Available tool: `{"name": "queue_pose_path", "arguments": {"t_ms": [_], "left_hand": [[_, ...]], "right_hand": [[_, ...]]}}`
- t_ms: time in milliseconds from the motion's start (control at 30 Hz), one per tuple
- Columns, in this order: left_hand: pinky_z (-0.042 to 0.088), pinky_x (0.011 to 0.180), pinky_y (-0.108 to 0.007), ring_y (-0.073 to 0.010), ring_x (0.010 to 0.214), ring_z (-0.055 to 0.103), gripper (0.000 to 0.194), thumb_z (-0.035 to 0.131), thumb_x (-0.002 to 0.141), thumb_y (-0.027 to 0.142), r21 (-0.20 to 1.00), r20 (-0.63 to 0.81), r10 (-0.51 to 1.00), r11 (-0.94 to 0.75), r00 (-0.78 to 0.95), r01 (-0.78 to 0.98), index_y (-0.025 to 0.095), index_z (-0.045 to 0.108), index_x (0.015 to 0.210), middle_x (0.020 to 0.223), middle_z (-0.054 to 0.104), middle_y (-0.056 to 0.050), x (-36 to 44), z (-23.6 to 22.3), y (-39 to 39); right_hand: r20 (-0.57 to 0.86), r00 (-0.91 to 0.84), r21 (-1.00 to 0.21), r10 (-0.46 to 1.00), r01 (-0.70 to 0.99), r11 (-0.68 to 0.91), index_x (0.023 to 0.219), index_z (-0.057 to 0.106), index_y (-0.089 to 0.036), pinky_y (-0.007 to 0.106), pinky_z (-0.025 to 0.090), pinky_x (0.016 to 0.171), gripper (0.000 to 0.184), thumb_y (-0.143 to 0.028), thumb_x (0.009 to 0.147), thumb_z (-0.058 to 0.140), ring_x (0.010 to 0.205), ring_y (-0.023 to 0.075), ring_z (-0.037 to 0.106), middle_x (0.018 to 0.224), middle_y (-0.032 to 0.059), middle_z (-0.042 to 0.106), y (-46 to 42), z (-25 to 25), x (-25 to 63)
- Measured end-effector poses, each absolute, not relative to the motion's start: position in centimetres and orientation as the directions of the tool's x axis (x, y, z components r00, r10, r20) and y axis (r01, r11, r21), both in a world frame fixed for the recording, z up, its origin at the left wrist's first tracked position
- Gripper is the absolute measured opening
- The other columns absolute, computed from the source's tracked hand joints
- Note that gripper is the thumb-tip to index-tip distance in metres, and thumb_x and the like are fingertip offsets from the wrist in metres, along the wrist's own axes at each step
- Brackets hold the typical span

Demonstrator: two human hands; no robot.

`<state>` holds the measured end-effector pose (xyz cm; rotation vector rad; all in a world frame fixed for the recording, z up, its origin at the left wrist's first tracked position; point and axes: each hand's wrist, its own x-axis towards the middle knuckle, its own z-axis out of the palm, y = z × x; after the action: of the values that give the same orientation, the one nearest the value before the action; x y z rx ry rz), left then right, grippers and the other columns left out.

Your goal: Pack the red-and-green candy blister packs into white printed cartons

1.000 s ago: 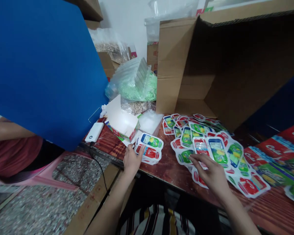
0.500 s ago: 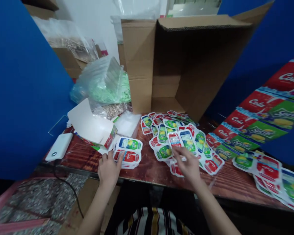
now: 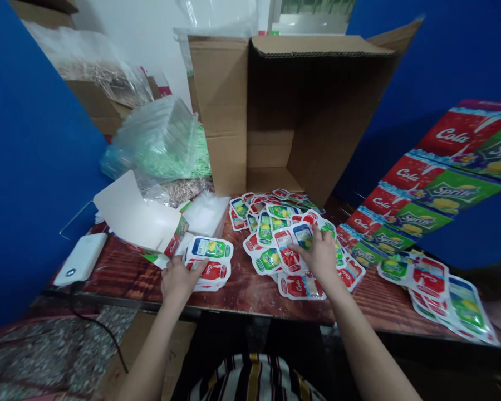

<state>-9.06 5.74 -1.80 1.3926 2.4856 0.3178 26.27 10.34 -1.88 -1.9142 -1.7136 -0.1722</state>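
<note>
The right hand [image 3: 322, 259] has moved farther across the loose heap of glossy red-and-green cutouts [image 3: 287, 257], half-open, hold unclear; half-curled left hand [image 3: 180, 281] thumbs the small stack [image 3: 212, 263] on the table [image 3: 244, 289], so I judge most remains.

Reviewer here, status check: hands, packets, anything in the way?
Left hand on the neat stack. Right hand on the loose packet pile. Open printed box beside the stack, brown carton behind the pile.
</note>
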Motion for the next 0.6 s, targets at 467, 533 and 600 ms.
{"name": "queue_pose_path", "arguments": {"t_ms": [467, 533, 600], "left_hand": [[0.052, 0.084, -0.033, -0.0209, 0.095, 0.064, 0.082, 0.065, 0.078, 0.038, 0.944, 0.049, 0.981, -0.107, 0.186, 0.313, 0.026, 0.023, 0.148, 0.143, 0.045, -0.012, 2.7, 1.8, 0.5], [0.049, 0.094, -0.035, -0.0216, 0.104, 0.062, 0.079, 0.066, 0.078, 0.033, 0.993, -0.048, 0.934, 0.006, 0.354, 0.119, 0.023, 0.028, 0.147, 0.135, 0.054, -0.011, 4.8, 1.7, -0.3], [0.043, 0.101, -0.037, -0.0231, 0.112, 0.059, 0.055, 0.061, 0.081, 0.033, 0.995, -0.1, 0.884, 0.091, 0.456, 0.042, 0.02, 0.05, 0.134, 0.123, 0.063, -0.009, 6.1, 0.9, -1.4]], "right_hand": [[0.172, 0.084, -0.943, 0.982, 0.301, 0.14, 0.089, 0.06, -0.019, 0.028, 0.05, 0.065, 0.025, -0.043, 0.085, 0.06, 0.072, 0.0171, 0.059, 0.08, 0.0024, 0.064, 2.1, 0.5, 26.9], [0.19, 0.066, -0.925, 0.98, 0.347, 0.155, 0.083, 0.058, -0.019, 0.026, 0.048, 0.061, 0.024, -0.042, 0.088, 0.055, 0.067, 0.0159, 0.057, 0.074, 0.0018, 0.062, 0.2, 0.5, 26.1], [0.243, 0.089, -0.889, 0.966, 0.419, 0.185, 0.079, 0.056, -0.019, 0.024, 0.046, 0.058, 0.023, -0.039, 0.09, 0.052, 0.064, 0.0146, 0.054, 0.069, 0.0008, 0.058, -1.5, 0.1, 25.4]]}}
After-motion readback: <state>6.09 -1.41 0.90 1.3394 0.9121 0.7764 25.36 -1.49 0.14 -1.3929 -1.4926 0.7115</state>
